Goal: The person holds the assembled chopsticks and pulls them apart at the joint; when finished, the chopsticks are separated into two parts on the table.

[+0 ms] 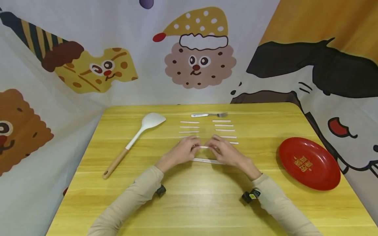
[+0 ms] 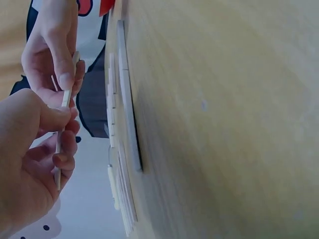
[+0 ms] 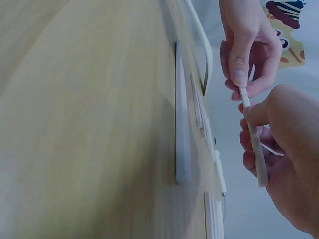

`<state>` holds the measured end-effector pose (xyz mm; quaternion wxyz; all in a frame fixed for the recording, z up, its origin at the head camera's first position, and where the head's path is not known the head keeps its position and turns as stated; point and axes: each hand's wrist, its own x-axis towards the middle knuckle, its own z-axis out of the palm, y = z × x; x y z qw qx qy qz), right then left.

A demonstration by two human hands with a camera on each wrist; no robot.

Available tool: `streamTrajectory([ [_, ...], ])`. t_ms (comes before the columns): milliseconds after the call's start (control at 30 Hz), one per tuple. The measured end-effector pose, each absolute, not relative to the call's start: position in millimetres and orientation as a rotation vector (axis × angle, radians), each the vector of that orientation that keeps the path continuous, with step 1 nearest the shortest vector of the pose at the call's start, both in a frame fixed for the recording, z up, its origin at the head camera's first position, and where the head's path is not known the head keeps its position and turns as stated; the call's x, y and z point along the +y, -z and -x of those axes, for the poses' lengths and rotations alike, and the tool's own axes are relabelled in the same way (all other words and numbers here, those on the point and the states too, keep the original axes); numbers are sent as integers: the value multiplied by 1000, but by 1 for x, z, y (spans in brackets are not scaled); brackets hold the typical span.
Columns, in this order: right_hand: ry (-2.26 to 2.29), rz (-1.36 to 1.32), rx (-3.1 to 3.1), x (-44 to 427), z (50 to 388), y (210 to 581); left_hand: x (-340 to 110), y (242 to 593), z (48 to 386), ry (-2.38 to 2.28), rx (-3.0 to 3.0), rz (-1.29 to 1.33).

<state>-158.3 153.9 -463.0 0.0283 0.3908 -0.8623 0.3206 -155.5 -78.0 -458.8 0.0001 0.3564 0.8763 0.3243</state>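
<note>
- Red plate (image 1: 322, 175), gold characters: on the surface (image 1: 203, 203), right side.
- Long white sticks (image 1: 206, 161): flat, just nearside of the hands.
- Left hand (image 1: 186, 149) and right hand (image 1: 226, 152): fingers of both pinching one white stick (image 1: 204, 147), raised off the surface.
- White spatula (image 1: 131, 141), tan handle: lying left.
- Short white sticks (image 1: 223, 125): two columns.
- Fork (image 1: 209, 114): beyond the columns, lying crosswise.
</note>
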Motion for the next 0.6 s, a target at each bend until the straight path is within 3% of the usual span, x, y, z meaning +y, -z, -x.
streamTrajectory([
  [600,-1075,-1237,-2507,147,160,461,-79,449,153,-1108,2815,-991],
])
